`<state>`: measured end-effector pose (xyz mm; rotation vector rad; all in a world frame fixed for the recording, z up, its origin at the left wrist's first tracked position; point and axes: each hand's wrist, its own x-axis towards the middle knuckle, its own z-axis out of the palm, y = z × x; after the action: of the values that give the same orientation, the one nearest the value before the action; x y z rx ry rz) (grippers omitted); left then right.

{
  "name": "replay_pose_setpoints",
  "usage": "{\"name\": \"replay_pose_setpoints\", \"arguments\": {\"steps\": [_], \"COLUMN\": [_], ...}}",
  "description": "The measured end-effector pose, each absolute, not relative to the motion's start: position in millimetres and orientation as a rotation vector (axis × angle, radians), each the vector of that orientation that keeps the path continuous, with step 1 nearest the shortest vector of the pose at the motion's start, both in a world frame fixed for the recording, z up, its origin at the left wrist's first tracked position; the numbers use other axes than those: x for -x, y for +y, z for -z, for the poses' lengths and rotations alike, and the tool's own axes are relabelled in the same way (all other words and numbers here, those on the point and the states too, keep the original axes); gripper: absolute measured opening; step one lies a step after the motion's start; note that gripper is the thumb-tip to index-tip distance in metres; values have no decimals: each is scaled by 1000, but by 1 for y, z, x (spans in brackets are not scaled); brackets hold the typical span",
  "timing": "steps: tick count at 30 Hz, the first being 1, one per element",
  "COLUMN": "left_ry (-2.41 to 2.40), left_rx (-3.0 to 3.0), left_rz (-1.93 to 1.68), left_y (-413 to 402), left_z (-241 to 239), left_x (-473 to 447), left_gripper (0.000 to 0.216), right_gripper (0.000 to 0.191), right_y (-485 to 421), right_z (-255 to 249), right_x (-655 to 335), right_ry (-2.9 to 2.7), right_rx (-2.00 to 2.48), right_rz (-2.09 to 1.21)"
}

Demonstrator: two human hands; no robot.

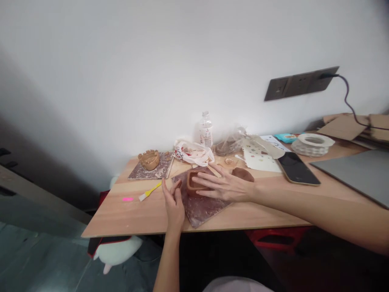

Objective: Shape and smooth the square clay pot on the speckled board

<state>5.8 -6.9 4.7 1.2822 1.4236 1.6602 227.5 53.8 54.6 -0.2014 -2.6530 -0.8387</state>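
Note:
A square, brown clay box (192, 187) with raised walls and a hollow middle sits on a dark, clay-smeared board (200, 211). My right hand (221, 184) lies across its right side, fingers stretched and spread, covering part of the opening. To the left of the box is my left hand (174, 205), its index finger extended and the thumb bent inward. A small brown piece of clay (180, 184) shows at its fingertips and appears held there; the grip is partly hidden. Behind my right hand rests a brown clay lump (242, 174).
A clay bowl with a knobbed rim (149, 160) stands on another board (136, 173). Nearby lie a yellow brush (150, 192) and pink strip (127, 199). Behind are a bottle (206, 130) and plastic bags (194, 153). A phone (297, 168), white ribbed pot (311, 145) and laptop (358, 172) occupy the right.

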Motion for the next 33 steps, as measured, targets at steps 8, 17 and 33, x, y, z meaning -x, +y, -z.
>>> {"name": "replay_pose_setpoints", "arguments": {"steps": [8,17,33], "left_ry": [1430,1426,1459], "left_rx": [-1269,-1267,-1246], "left_rz": [-1645,-1634,-1594], "left_y": [-6,-7,-3], "left_z": [-4,-3,-1], "left_x": [-5,-5,-4], "left_gripper": [73,73,75], "right_gripper": [36,50,37], "right_y": [54,60,166], "right_z": [-62,-56,-12], "right_x": [-205,-255,-343], "right_ry": [-2632,-2741,-2629], "right_rx": [139,33,1312], "right_rz": [975,885,69]}}
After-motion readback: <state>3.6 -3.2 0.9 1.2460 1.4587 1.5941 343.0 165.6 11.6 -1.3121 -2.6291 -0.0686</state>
